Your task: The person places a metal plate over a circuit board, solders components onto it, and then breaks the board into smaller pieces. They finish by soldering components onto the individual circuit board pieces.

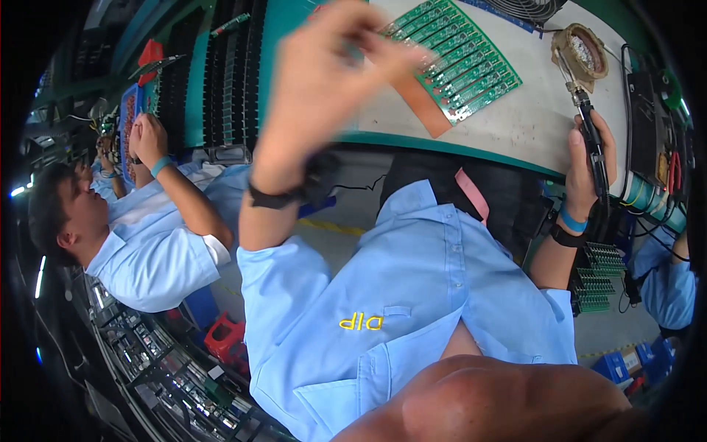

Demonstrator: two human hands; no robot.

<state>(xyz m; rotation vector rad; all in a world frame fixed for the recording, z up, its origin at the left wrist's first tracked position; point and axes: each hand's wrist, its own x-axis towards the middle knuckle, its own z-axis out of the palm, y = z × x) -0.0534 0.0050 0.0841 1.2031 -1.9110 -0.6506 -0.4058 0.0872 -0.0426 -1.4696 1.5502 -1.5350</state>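
Observation:
My left hand, a black band on its wrist, is raised over the workbench and smeared by motion. Its fingers curl close together near a panel of green circuit boards; whether anything is between them I cannot tell. The panel lies partly on an orange-brown strip, with my fingers overlapping its left edge in view. In my right hand is a soldering iron with a black handle, pointing away from me. Its metal tip reaches the rim of a round brown pot filled with silvery bits.
Black slotted racks line the bench's left part. A fan stands at the back. Right of the pot are a black box, cables and red-handled pliers. A co-worker sits at left, hands near a blue bin.

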